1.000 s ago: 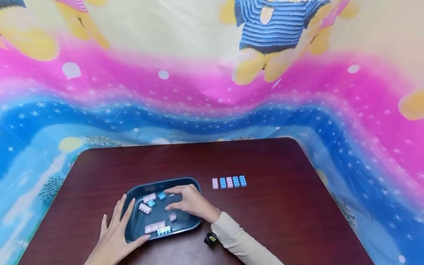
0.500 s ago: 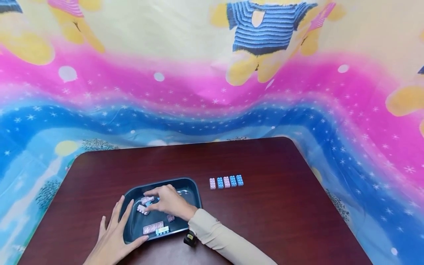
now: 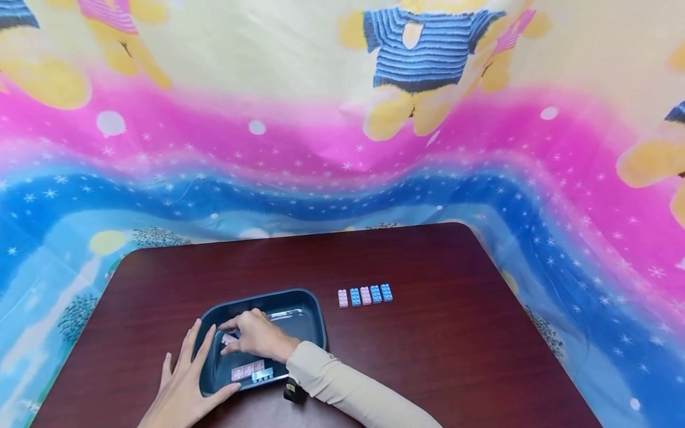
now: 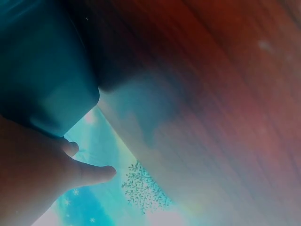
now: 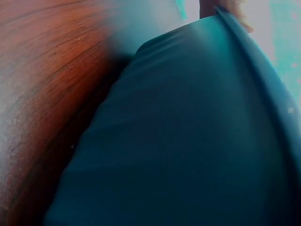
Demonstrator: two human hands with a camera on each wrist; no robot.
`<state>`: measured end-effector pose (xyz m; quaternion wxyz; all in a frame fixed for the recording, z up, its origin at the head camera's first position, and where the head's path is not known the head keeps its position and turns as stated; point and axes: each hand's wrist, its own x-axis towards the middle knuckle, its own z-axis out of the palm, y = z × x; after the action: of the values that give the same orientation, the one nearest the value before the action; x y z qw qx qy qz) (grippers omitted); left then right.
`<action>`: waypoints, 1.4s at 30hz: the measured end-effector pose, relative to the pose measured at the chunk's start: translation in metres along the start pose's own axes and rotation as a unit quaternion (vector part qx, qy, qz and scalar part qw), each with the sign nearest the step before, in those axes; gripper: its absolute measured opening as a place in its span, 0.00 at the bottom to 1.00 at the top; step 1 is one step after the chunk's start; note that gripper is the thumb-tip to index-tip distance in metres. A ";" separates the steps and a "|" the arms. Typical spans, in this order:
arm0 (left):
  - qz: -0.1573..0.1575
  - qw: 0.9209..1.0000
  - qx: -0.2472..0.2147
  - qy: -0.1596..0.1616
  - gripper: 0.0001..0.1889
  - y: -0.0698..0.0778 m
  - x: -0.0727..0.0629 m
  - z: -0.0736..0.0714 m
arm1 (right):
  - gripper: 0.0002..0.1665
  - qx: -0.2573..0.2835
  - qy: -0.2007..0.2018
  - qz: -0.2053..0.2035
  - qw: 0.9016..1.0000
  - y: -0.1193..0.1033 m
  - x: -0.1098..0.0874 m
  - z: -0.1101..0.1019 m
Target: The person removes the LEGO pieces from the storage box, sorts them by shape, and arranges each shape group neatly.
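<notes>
In the head view a dark teal tray (image 3: 297, 290) stands on the table. My left hand (image 3: 184, 380) rests against its left end, fingers straight and spread, thumb on the near rim. The left wrist view shows that hand (image 4: 42, 169) beside the tray's outer wall (image 4: 47, 66). My right hand (image 3: 262, 336) is inside the tray at its left half, thumb and forefinger apart on either side of a pale pink toy brick (image 3: 229, 339). Whether they press on it cannot be seen. Nearer me lie a long pink brick (image 3: 247, 370) and a light blue brick (image 3: 262, 375).
Right of the tray, pink and blue bricks (image 3: 365, 295) stand in a row on the brown table (image 3: 428, 339). A patterned cloth (image 3: 321, 148) hangs behind. The right wrist view is mostly filled by the tray's outer wall (image 5: 178, 122).
My right hand has moved left across the tray, over the bricks, now covering most of those in its far left part. The left hand has stayed at the tray's left end.
</notes>
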<state>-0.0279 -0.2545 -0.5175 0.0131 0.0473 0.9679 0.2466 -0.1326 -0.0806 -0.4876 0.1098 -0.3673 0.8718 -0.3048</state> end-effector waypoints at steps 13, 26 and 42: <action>0.005 1.000 0.010 0.006 0.68 0.000 -0.001 0.001 | 0.27 -0.037 -0.020 0.047 0.998 -0.002 0.005 0.006; -0.003 1.000 -0.011 -0.006 0.68 -0.005 -0.001 0.001 | 0.22 -0.161 -0.015 -0.029 0.986 -0.001 0.008 0.012; -0.008 1.000 -0.007 -0.003 0.67 -0.003 -0.001 0.001 | 0.23 -0.229 -0.019 -0.092 0.969 -0.003 0.004 0.015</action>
<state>-0.0269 -0.2564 -0.5200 0.0178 0.0405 0.9664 0.2531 -0.1277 -0.0919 -0.4975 0.0111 -0.4671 0.8786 -0.0985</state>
